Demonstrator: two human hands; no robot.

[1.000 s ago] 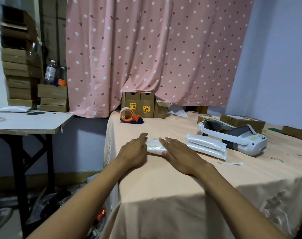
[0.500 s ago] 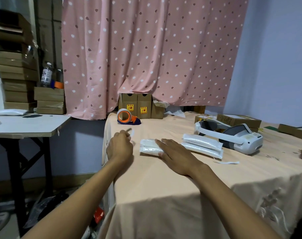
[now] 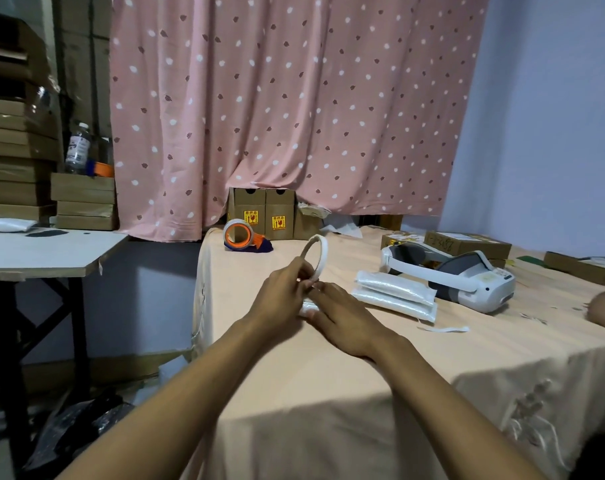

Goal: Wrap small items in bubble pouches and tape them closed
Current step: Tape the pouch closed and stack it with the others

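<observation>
My left hand [image 3: 283, 295] holds a thin white tape roll [image 3: 315, 252] upright, just above the table. My right hand [image 3: 342, 318] lies flat on a small white bubble pouch [image 3: 307, 308], which is mostly hidden under both hands; its fingertips meet the left hand's fingers at the bottom of the roll. Two more white bubble pouches [image 3: 394, 295] lie stacked to the right on the peach tablecloth [image 3: 328, 382].
An orange and blue tape dispenser [image 3: 244, 237] sits at the table's back left, before small cardboard boxes [image 3: 263, 214]. A white headset [image 3: 463, 278] and flat boxes [image 3: 467, 244] lie to the right. A loose white strip [image 3: 444, 329] lies near the pouches. A white side table [image 3: 41, 251] stands left.
My left hand left the pouch, moved left, then came back holding the white tape roll up over the pouch. My right hand stayed on the pouch.
</observation>
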